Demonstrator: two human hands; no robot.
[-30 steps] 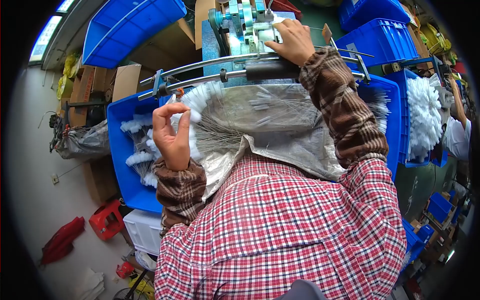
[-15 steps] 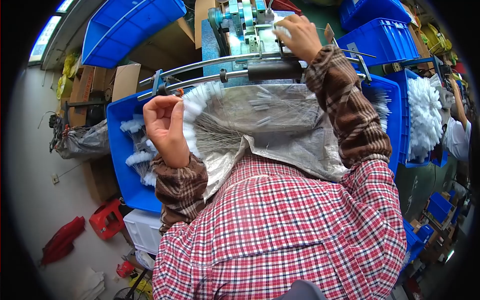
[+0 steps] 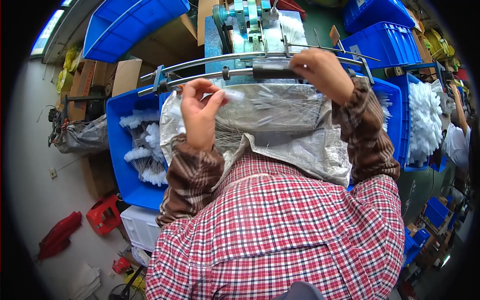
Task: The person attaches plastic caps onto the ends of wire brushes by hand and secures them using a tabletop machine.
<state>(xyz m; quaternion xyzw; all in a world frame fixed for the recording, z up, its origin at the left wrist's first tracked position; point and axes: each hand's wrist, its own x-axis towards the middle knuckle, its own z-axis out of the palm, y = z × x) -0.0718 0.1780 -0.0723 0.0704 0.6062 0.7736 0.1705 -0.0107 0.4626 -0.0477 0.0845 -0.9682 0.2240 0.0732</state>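
My left hand (image 3: 200, 107) is pinched on a small wire brush with white bristles (image 3: 234, 95), blurred by motion, above the grey sheet on my lap. My right hand (image 3: 325, 74) is over the metal rails, beside the black sleeve (image 3: 275, 69). Its fingers are curled together and blurred; what they hold, if anything, is hidden. Several white-tipped wire brushes (image 3: 267, 102) lie on the grey sheet (image 3: 325, 157), with thin wire stems (image 3: 227, 135) bunched near my left wrist. Beyond the rails stands a teal machine (image 3: 252, 27).
A blue bin (image 3: 117, 177) at left holds bundles of white brushes (image 3: 145, 155). More brushes (image 3: 424, 120) fill a bin at right. Blue crates (image 3: 382, 42) are stacked at upper right. A red stool (image 3: 104, 215) is on the floor. Another person's arm (image 3: 459, 105) shows at far right.
My right hand has come back from the machine to the rails. My left hand has moved right, away from the left rail end, and a white brush now shows at its fingertips.
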